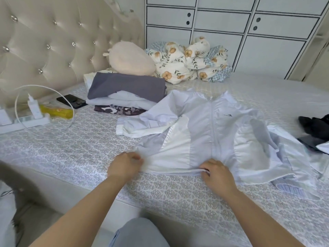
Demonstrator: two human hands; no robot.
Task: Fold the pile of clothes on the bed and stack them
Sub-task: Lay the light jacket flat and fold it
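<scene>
Fingers of both hands are curled onto the bottom hem of the white jacket (pixel 201 132): my left hand (pixel 124 164) pinches the hem's left corner, my right hand (pixel 218 172) grips it just below the zip. Fingertips on both sides tuck into the fabric, so I can't see how deep the hold goes. My knee in grey trousers (pixel 140 232) pokes in at the bottom edge, cut off. The jacket lies front up on the bed (pixel 80 148), zipped, left sleeve folded across toward the stack, right sleeve crumpled and half buried under its own cloth. Off to the right, dark clothes (pixel 316 129) run out of view; what they are, I can't tell. Further back, the folded stack (pixel 126 93) sits with a grey piece on top. Left of it: a black phone (pixel 72 101), a yellow tube (pixel 57 112), a power strip with charger (pixel 33 114) and looping white cable. Beyond, a plush pillow (pixel 130 58) and floral quilt (pixel 188 63) against the headboard (pixel 49 41).
</scene>
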